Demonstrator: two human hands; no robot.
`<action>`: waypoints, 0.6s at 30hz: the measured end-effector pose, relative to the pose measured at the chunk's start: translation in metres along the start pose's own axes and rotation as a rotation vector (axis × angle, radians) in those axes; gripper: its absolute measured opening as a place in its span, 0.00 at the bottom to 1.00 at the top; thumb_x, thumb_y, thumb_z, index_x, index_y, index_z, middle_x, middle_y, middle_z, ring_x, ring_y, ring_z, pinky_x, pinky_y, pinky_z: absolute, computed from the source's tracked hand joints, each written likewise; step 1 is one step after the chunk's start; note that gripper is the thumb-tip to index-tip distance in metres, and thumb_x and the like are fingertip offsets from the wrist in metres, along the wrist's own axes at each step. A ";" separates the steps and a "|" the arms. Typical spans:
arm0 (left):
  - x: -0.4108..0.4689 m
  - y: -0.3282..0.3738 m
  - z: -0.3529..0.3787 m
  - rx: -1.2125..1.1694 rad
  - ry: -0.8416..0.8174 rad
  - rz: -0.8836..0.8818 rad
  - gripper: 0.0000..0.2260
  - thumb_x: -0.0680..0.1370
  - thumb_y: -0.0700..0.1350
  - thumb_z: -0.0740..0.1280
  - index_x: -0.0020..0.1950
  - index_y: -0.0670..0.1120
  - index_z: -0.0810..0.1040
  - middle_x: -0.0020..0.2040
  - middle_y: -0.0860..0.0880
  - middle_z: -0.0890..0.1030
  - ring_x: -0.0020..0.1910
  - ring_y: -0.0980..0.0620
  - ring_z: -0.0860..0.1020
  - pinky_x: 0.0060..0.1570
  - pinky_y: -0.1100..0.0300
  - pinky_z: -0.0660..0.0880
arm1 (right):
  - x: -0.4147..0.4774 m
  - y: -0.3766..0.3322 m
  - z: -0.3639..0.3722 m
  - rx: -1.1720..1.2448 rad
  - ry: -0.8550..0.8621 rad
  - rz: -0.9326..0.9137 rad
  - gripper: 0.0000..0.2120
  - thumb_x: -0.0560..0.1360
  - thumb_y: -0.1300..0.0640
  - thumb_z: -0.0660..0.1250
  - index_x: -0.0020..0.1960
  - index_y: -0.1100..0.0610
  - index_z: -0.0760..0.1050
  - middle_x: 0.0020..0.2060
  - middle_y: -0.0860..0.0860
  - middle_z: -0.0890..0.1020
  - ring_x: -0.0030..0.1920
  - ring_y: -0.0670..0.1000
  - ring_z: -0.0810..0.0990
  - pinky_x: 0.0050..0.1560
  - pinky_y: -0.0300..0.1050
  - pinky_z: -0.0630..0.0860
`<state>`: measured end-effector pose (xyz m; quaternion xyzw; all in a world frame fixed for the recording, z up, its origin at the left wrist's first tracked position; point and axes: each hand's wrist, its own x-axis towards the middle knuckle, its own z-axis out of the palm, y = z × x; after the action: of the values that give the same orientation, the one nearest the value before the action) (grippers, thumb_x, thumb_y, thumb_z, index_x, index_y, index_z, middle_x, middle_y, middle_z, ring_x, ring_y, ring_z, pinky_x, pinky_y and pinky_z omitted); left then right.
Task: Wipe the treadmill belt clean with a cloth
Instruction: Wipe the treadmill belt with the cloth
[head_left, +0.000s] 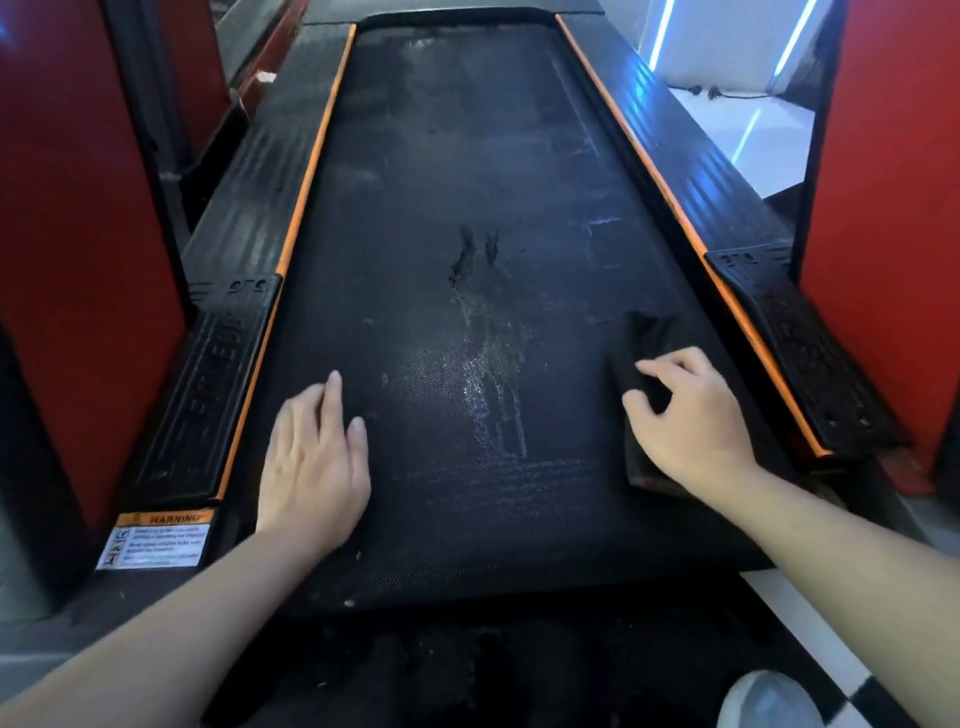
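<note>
Near edge: toe of a white shoe (769, 701) at bottom right, behind the grip.

Left hand (311, 457): flat on the black textured treadmill belt (467, 156), fingers straight, holding nothing. It looks like a brace.

Right hand (696, 415): fingers curled down onto a dark folded cloth (644, 343) and gripping it against the belt's right side, close to the orange edge strip (753, 332). The cloth runs from under the palm to a little past the fingertips. It is dark on dark, so its outline and the thumb's hold are hard to read.

Left of the grip, between the two hands: a wet, shiny smear (493, 395), with darker streaks (475, 254) beyond it. Moisture looks applied but not spread out.

Outboard of the left hand: an orange-and-white warning label (156, 540) on the black side rail.

Well beyond the grip: a greyish, dusty haze (441, 62) at the belt's far end.

Judgement: wiping is at an early stage. The centre streaks, left half and far stretch all remain.
</note>
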<state>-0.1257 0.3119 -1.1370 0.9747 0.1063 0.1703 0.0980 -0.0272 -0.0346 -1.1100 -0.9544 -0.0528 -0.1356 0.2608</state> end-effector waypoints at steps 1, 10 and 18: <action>0.009 -0.001 0.005 0.015 -0.042 0.030 0.26 0.82 0.51 0.52 0.77 0.37 0.60 0.70 0.39 0.67 0.70 0.40 0.65 0.72 0.45 0.62 | 0.007 -0.002 0.005 0.020 -0.001 0.011 0.17 0.76 0.53 0.68 0.63 0.56 0.80 0.52 0.45 0.74 0.54 0.52 0.75 0.53 0.47 0.74; 0.008 -0.006 0.027 0.022 -0.229 0.001 0.26 0.84 0.51 0.46 0.80 0.39 0.54 0.81 0.43 0.52 0.80 0.47 0.48 0.78 0.54 0.45 | 0.010 0.002 0.034 -0.223 -0.112 -0.010 0.22 0.80 0.46 0.59 0.72 0.51 0.70 0.68 0.46 0.69 0.59 0.56 0.69 0.59 0.51 0.74; 0.000 -0.005 0.028 0.034 -0.214 0.012 0.30 0.81 0.53 0.43 0.79 0.38 0.56 0.80 0.41 0.54 0.80 0.46 0.50 0.78 0.52 0.47 | 0.003 0.003 0.032 -0.265 -0.109 -0.046 0.22 0.79 0.47 0.59 0.72 0.51 0.70 0.65 0.48 0.71 0.54 0.55 0.70 0.55 0.51 0.76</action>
<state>-0.1170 0.3124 -1.1643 0.9894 0.0924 0.0641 0.0915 -0.0164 -0.0202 -1.1372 -0.9849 -0.0705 -0.0953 0.1261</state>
